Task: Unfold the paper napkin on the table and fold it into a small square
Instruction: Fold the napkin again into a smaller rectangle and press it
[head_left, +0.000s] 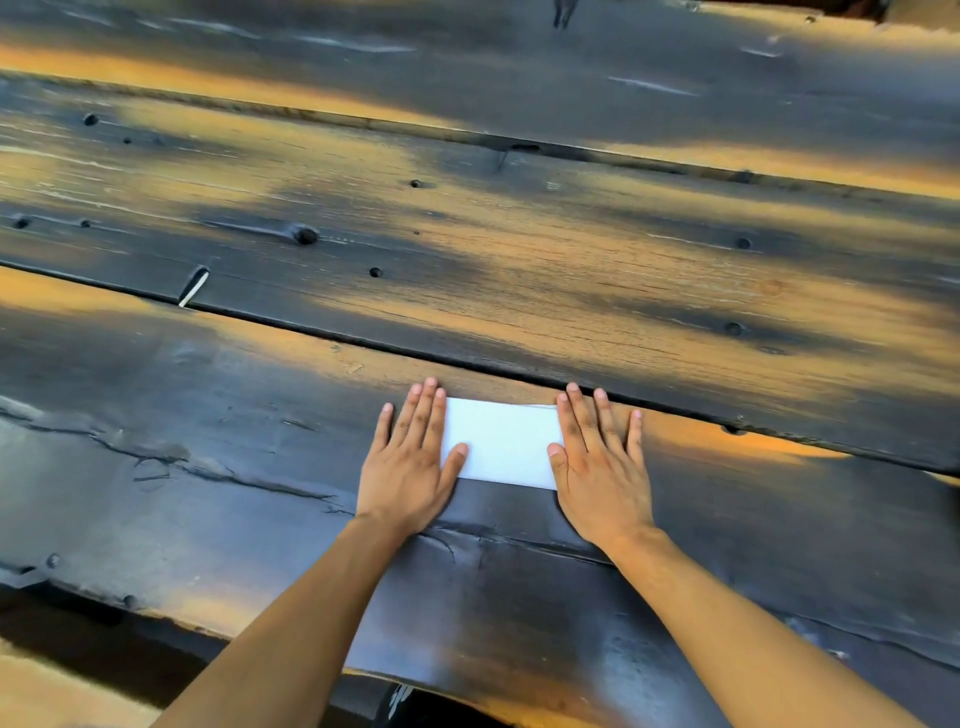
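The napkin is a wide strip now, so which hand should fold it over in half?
Probably either: the left hand and right hand each lie flat on one end of the napkin. Nothing visible favours one.

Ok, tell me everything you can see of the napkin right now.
The napkin is plain white paper, lying flat on the dark wooden table as a wide rectangle, not yet a square. Its far edge shows a thin line, perhaps stacked layers. The left hand lies flat, fingers spread, over its left end, and the right hand likewise covers its right end, so both short edges are hidden. It sits just short of a gap between planks.
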